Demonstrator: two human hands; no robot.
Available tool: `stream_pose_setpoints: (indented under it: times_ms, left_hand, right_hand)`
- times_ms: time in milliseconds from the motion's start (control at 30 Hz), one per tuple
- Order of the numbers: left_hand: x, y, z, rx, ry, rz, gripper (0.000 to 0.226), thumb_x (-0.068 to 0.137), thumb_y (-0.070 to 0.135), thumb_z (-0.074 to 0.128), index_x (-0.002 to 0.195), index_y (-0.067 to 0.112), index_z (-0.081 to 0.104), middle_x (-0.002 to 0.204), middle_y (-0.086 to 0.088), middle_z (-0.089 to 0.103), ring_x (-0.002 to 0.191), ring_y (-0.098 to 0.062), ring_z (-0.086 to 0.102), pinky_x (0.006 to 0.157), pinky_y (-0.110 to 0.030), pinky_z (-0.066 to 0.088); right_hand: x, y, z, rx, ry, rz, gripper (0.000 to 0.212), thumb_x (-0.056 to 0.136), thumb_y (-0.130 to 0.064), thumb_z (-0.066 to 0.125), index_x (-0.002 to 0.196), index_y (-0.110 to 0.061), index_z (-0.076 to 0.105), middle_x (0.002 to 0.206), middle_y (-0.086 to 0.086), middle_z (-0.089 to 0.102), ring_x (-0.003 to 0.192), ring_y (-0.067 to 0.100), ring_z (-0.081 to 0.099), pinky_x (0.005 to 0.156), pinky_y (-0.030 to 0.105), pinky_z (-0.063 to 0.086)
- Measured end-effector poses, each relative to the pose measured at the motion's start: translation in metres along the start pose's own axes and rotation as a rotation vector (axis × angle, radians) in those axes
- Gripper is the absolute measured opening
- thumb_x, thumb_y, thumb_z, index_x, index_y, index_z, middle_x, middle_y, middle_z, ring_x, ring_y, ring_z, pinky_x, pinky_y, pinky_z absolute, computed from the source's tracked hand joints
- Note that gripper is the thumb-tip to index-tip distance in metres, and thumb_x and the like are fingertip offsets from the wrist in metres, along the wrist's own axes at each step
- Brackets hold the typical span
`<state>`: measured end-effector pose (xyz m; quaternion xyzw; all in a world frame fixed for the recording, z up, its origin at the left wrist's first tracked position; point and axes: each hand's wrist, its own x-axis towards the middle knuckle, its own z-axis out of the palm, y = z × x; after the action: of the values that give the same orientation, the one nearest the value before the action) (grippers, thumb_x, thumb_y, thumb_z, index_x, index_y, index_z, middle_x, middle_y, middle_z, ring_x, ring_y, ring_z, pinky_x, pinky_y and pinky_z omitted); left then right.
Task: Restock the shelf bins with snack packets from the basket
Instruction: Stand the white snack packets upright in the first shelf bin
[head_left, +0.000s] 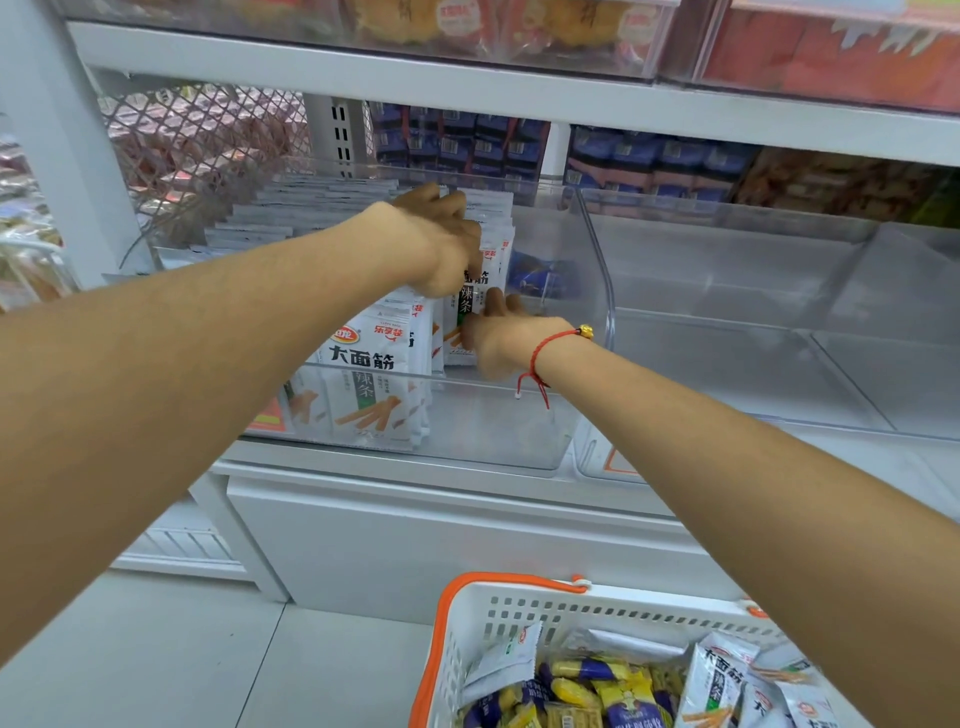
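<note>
Both my arms reach into a clear plastic shelf bin (524, 457). My left hand (441, 244) curls over the top of an upright stack of white snack packets (491, 270) inside the bin. My right hand (501, 338), with a red string bracelet at the wrist, grips the lower part of the same stack. More white packets (371, 384) with black lettering stand in rows at the bin's front left. A white basket (519, 618) with orange rim sits at the bottom, holding white packets (714, 680) and blue-yellow packets (597, 691).
To the right stands another clear bin (753, 322), with nothing seen in it. A blue packet (540, 278) lies behind the first bin's right wall. Dark blue packs (462, 140) fill the back of the shelf. A shelf above carries red and orange goods. Grey floor lies at the lower left.
</note>
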<state>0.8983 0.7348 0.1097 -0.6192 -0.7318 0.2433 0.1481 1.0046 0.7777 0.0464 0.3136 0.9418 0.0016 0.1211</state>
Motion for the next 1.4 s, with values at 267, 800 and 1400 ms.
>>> stream_pose_setpoints:
  times_ms: [267, 800, 1400]
  left_hand:
    - [-0.009, 0.01, -0.012, -0.039, -0.153, -0.075, 0.055, 0.097, 0.016, 0.032, 0.149, 0.033, 0.027, 0.157, -0.003, 0.021, 0.144, -0.027, 0.015, 0.118, -0.045, 0.016]
    - [-0.16, 0.101, -0.065, -0.673, 0.331, -0.437, 0.029, 0.092, 0.023, 0.048, 0.115, 0.02, 0.066, 0.116, -0.013, 0.063, 0.113, -0.033, 0.053, 0.085, -0.039, 0.045]
    - [-0.2, 0.377, 0.05, -1.088, -0.476, -0.079, 0.017, 0.092, 0.014, 0.046, 0.097, 0.015, 0.062, 0.099, -0.008, 0.06, 0.101, -0.028, 0.059, 0.077, -0.036, 0.045]
  right_hand:
    - [0.003, -0.002, -0.003, 0.015, -0.129, 0.017, 0.053, 0.094, -0.017, 0.041, 0.145, -0.014, 0.027, 0.147, 0.014, 0.023, 0.133, 0.033, 0.03, 0.11, 0.044, 0.033]
    - [-0.176, 0.014, 0.01, 0.672, 0.554, -0.124, 0.023, 0.085, -0.012, 0.055, 0.097, -0.023, 0.071, 0.107, 0.002, 0.058, 0.093, 0.016, 0.053, 0.084, 0.028, 0.043]
    - [-0.337, 0.123, 0.256, 0.856, -0.085, 0.396, 0.017, 0.091, -0.012, 0.053, 0.095, -0.017, 0.069, 0.096, 0.003, 0.064, 0.085, 0.021, 0.062, 0.074, 0.03, 0.048]
